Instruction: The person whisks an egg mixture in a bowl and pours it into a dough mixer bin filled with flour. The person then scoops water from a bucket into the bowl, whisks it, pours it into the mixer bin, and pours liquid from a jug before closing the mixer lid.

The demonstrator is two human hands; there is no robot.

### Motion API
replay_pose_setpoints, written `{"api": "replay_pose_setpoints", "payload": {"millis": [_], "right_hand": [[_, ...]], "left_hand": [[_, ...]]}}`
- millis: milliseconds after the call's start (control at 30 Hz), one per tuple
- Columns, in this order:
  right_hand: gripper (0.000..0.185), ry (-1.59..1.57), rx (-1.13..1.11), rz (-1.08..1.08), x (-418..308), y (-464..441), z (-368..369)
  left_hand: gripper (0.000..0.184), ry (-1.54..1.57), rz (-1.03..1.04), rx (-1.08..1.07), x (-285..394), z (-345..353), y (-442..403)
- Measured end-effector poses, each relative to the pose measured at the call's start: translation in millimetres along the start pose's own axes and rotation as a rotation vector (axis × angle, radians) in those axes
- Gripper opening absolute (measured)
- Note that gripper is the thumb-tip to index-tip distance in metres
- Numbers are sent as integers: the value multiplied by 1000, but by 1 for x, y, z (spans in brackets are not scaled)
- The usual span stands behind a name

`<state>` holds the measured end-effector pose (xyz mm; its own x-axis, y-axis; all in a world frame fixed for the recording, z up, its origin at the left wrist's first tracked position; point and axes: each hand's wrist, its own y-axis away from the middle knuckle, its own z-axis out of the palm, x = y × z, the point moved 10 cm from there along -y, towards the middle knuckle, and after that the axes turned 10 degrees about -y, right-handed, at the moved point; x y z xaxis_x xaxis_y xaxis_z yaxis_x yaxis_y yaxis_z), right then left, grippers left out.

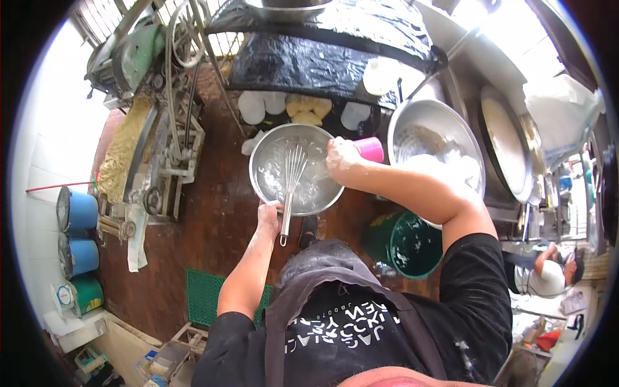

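Note:
A wide steel bowl (259, 188) with clear, shiny liquid in it is in front of me. A wire whisk (294, 169) rests in it, its handle lying across the near rim. My left hand (269, 218) is closed on the bowl's near-left rim, beside the whisk handle. My right hand (343, 158), dusted white, is closed at a pink cup (369, 149) over the bowl's right edge. The cup lies sideways; its mouth and handle are hidden by the hand.
A larger steel bowl (401, 122) with white stuff stands right, above a dark green bucket (416, 258). A black-covered table (290, 64) is ahead. Left stand a machine (135, 61) with a dough-coloured sheet (129, 151) and blue buckets (80, 209). Another person (548, 274) is far right.

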<state>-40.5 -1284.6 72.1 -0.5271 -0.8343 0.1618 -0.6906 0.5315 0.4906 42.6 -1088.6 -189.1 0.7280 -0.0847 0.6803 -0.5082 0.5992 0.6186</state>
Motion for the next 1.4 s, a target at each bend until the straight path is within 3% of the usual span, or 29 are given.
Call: {"api": "replay_pose_setpoints", "payload": {"millis": [67,167,233,333,367,467,533,567,633,733,867,933,1033,1067,1100,1200,1300,1333,1367,1400], "right_hand": [[25,-638,255,161,52,-5,-34],[33,-350,210,-261,60,-16,-103],[37,-530,415,-311,92,-17,-177],[44,-426,729,-274,134,-38,-279],[46,-660,909,-246,153,-30,-313],[46,-518,1102,-266,172,-98,-380],[40,-473,1136,-112,176,-114,-401],[38,-393,1242,-148,171,-127,-398],[38,-593,1349,-160,151,-74,-380],[30,-805,1149,-222,101,-53,-298],[25,-979,705,-159,10,-45,-138],[27,-1022,551,-68,-40,-38,-73],[30,-1164,604,79,-110,-5,-29],[36,-1229,505,133,-130,6,-24],[37,-1221,609,153,-147,19,-20],[39,-1333,570,334,-189,40,15],[41,-1397,563,540,-215,90,40],[42,-1455,567,706,-239,131,64],[43,-1494,542,797,-252,153,75],[40,-1489,482,926,-267,185,80]], "left_hand": [[60,29,53,-7,29,8,-9],[63,-10,101,-18,79,31,-2],[59,-56,86,20,110,51,9],[28,-186,65,63,120,42,-16],[22,-214,46,94,131,48,-10],[16,-282,-54,98,156,71,3],[16,-326,22,80,171,84,-4],[17,-384,33,63,177,82,-7],[18,-305,62,54,173,64,-45],[3,-216,105,26,188,71,-53],[9,-359,18,-182,185,54,-83],[8,-473,-25,-289,165,36,-123],[8,-574,-104,-491,149,35,-123],[8,-584,-174,-524,154,48,-94],[8,-602,-236,-548,160,54,-68],[9,-882,-199,-690,146,60,-46],[7,-899,-226,-884,102,59,-15],[19,-985,-387,-1007,74,51,43],[27,-1367,134,-1451,44,50,33],[25,-1219,-106,-1359,39,43,73]]}}
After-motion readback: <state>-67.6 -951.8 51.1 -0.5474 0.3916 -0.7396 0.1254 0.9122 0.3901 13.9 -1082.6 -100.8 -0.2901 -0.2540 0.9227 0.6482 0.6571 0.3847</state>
